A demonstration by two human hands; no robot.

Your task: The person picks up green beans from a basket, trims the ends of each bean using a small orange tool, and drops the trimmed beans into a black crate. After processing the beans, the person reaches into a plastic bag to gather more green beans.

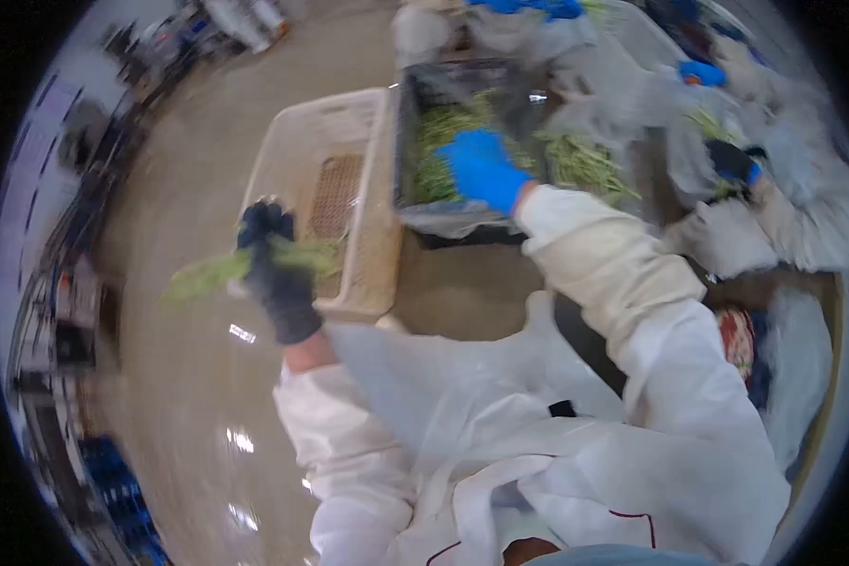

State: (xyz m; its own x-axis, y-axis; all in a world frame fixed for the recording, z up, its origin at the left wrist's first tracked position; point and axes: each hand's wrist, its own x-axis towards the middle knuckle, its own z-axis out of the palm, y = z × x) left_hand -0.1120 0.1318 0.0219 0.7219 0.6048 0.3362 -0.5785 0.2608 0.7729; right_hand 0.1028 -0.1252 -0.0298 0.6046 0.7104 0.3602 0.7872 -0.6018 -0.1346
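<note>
My left hand (278, 264), in a dark glove, is closed around a long green vegetable bundle (203, 276), held level over the front left edge of a white crate (377, 274). My right hand (481, 170), in a blue glove, is over a black crate (462, 226) lined with clear plastic. Green stalks (436, 141) lie in that crate beneath and beside the hand. Motion blurs the fingers of the right hand, so what they hold, if anything, is hidden.
Right of the black crate lies a pile of green stalks (585, 162). A co-worker's dark-gloved hand (731, 162) is near plastic-wrapped greens at the right. Other people's blue gloves show at the top. Blue crates (123, 491) stand at the lower left.
</note>
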